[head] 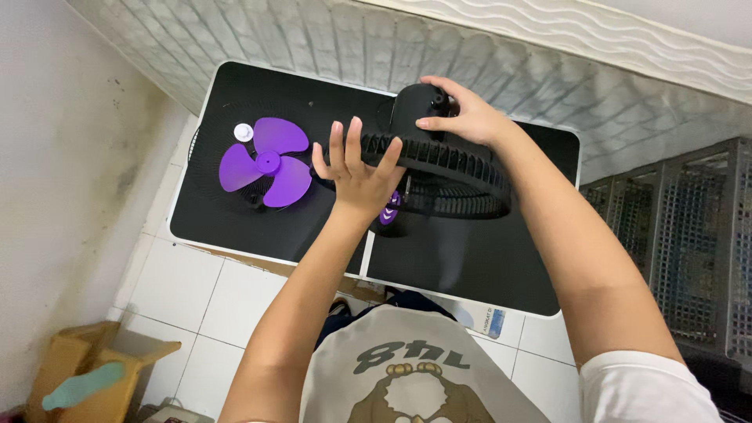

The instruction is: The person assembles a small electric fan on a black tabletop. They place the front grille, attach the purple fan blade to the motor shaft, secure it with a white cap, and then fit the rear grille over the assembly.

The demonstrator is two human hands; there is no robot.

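Both forearms reach over counter (470,274): left hand (356,168) grips black fan guard (454,160) rim, right hand (462,117) clenched on motor housing (415,106) — keep guard level, purple blade (266,163) lies well left w/ white cap (244,131).

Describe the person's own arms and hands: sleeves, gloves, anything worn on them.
Both hands, left hand and right hand, are bare, with no gloves, rings or watch visible. The forearms are uncovered too. A short white sleeve shows at the right upper arm; the left arm shows no sleeve in view.

Bright, even indoor light; sharp focus, wide-angle bending at edges.
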